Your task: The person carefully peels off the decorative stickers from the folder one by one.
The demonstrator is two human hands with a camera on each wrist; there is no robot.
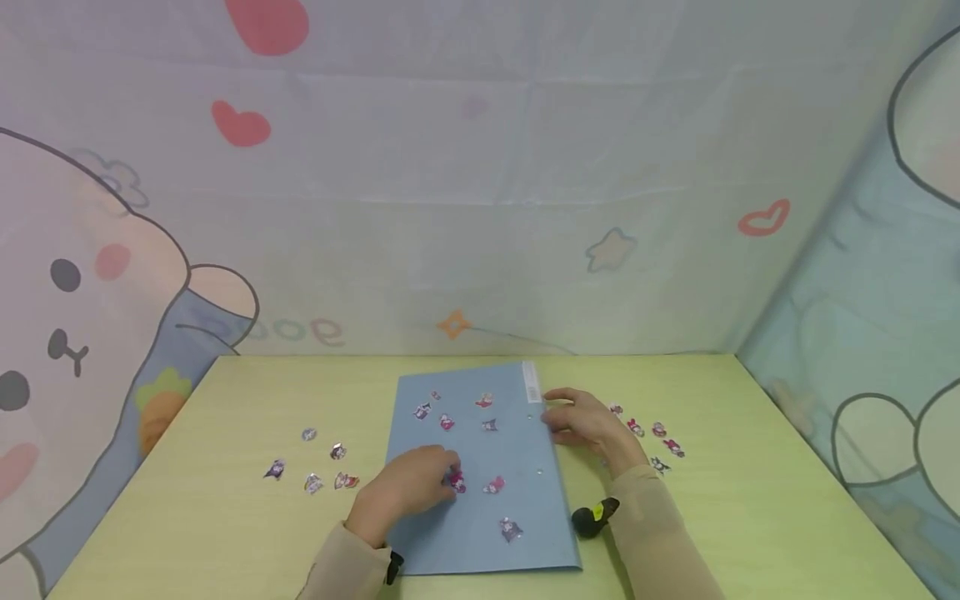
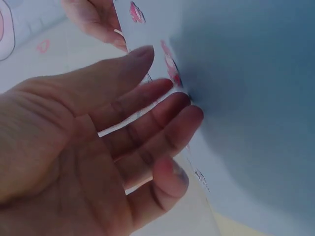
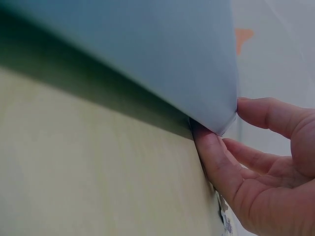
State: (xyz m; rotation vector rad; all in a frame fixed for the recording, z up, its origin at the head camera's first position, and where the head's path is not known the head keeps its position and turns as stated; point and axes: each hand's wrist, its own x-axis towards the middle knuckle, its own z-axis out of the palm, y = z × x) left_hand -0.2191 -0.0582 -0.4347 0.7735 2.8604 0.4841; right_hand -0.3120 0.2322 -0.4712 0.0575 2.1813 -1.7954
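A blue folder with several small cartoon stickers on its cover lies on the table. My left hand is over the folder's left half, its fingertips at a pink-and-purple sticker. In the left wrist view, the fingers of the left hand bend loosely against the cover beside a red-and-pink sticker, with the thumb apart from them. At the folder's right edge, my right hand holds on. The right wrist view shows that edge between the digits of the right hand.
Loose stickers lie left of the folder, among them a purple one, and right of it, such as a red one. A white barcode label marks the folder's upper right. A printed curtain hangs behind the yellow table.
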